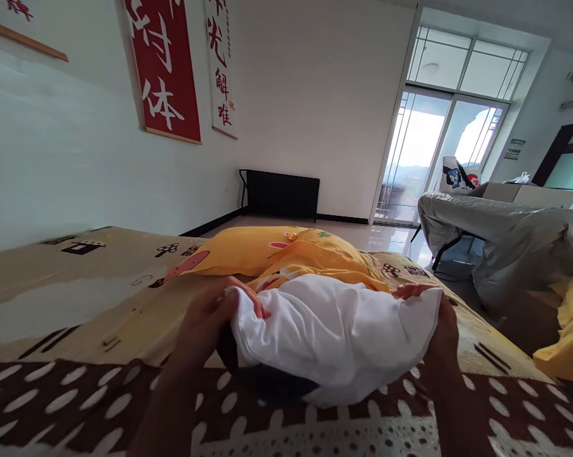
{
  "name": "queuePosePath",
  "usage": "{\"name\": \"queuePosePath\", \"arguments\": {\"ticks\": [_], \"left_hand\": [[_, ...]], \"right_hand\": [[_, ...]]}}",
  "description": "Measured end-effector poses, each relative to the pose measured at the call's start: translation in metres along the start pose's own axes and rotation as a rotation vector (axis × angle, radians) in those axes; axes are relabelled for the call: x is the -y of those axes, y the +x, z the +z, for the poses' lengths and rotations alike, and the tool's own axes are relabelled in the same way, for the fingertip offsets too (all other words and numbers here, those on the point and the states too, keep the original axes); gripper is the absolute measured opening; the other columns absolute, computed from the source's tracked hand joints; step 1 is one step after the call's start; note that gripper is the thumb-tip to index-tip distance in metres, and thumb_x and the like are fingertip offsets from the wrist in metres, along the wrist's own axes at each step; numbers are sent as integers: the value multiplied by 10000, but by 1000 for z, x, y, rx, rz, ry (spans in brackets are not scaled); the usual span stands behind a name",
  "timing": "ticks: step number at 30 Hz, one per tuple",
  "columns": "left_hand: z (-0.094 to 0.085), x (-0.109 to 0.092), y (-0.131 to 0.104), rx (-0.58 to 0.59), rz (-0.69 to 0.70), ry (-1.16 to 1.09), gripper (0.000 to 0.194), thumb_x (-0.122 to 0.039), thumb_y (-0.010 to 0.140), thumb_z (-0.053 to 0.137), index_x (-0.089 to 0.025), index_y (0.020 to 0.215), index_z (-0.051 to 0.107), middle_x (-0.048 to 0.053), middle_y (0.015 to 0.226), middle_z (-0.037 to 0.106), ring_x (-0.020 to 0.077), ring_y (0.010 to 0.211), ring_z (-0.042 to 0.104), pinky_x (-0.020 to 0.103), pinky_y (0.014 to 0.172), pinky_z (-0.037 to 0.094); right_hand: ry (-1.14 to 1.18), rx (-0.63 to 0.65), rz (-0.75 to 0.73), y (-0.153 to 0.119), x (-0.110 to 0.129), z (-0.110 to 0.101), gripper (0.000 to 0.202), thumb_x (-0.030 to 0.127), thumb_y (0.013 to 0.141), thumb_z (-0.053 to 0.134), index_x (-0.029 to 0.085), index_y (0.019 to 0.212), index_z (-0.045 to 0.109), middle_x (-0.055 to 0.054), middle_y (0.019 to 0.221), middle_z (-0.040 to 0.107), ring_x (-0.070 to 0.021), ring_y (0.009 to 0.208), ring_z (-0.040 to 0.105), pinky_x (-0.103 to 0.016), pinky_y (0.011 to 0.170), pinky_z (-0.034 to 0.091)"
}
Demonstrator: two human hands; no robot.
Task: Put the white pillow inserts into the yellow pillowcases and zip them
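Observation:
A puffy white pillow (334, 330) hangs between my two hands, low in the middle of the view. My left hand (217, 314) is closed round its left corner, with fingertips showing over the top of the white cloth. At the right corner, my right hand (443, 324) grips the edge, fingers bent over the top. Just behind the pillow lies bunched orange printed cloth (329, 251); whether it is joined to the white pillow is hidden. An orange pillow with cartoon prints (239, 244) rests beyond it. Something dark shows under the white pillow's lower left.
Beneath everything is a bed with a beige printed sheet (138, 304) and a brown white-spotted cover (96, 400). A black folded panel (281, 195) leans by the far wall. To the right stand a plastic-covered table (510, 219) and yellow cloth (570, 330).

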State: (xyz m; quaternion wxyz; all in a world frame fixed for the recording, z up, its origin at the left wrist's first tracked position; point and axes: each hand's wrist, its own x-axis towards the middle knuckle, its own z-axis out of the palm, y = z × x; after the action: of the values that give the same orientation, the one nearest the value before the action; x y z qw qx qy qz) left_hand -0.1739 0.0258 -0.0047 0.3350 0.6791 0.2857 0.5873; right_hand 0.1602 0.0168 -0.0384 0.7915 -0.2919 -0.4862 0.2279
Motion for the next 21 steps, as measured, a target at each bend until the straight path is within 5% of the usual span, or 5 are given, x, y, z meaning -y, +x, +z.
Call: {"name": "queuePosePath", "arguments": {"ticks": [5,9,13,21], "left_hand": [[52,-11,-8,302,35,517,355,-370,908,379,-169,657,529,3,636,552,135,629,487,259,630,395],[83,-6,-12,458,169,641,293,-296,931,350,-176,713,503,16,753,563,149,752,487,280,739,397],[92,-4,-15,427,216,602,292,-280,948,293,-182,725,454,27,796,543,154,786,472,285,767,394],[93,-2,-20,468,71,657,355,-412,946,256,-195,722,425,5,711,542,154,685,508,279,678,381]], "right_hand": [[-286,356,-71,-23,3,17,189,234,868,476,195,743,612,-9,699,608,-140,675,538,-261,642,401],[-431,656,-205,-45,0,43,217,200,887,424,191,768,605,-2,688,576,-136,672,524,-273,669,380],[-461,683,-283,-57,-6,57,192,186,897,416,188,803,583,3,675,567,-132,657,505,-273,650,361],[-489,671,-242,-59,-11,57,193,216,906,441,181,737,528,11,644,555,-120,633,468,-260,628,345]]}}
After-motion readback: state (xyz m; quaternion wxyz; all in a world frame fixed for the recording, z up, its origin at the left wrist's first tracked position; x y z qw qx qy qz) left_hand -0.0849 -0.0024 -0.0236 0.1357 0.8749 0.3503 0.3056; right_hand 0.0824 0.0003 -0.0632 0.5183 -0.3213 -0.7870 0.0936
